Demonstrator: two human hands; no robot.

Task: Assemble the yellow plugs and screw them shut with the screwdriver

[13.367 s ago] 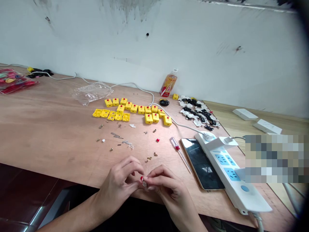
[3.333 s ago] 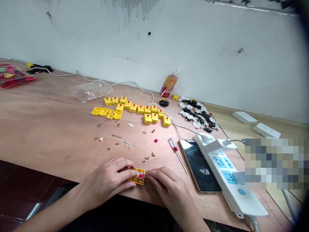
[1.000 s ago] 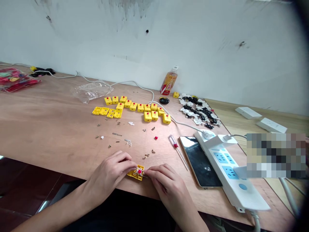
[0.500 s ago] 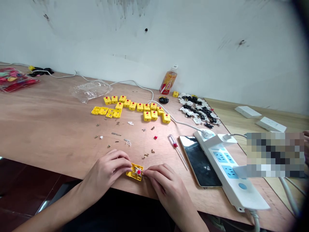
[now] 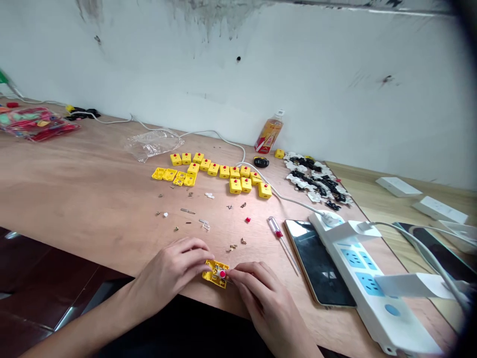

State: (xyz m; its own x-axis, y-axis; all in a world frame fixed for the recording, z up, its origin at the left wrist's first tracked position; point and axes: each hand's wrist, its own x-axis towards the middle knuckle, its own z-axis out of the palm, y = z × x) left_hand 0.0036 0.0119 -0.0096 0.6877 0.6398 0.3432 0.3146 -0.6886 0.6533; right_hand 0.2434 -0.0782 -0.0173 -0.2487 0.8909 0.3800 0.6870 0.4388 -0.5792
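- Item under inspection: a yellow casing (image 5: 210,276), with a red button (image 5: 222,274) on top, rests on the worktop (image 5: 74,194) at my 12 o'clock, close to the front edge (image 5: 100,266).
- Left hand (image 5: 167,271): fingertips closed against the casing's 9 o'clock side. The grip appears to steady the piece.
- Right hand (image 5: 263,293): fingers (image 5: 238,274) closed at its 3 o'clock side, beside the button. Both hands are clamped on the casing, from opposite sides, which likely keeps it from turning.
- Further out at 12 o'clock: small metal parts (image 5: 188,211) lie loose, apparently spread for easy picking. Beyond them, yellow boxes (image 5: 224,171) stand in tidy rows.
- At 1 o'clock: a screwdriver (image 5: 275,227) lies within reach of my right hand.
- At 2 o'clock: a phone (image 5: 318,263) and power strip (image 5: 372,293) limit room on the right.
- Open room: bare worktop at 10 o'clock. The front edge leaves little margin behind the casing.
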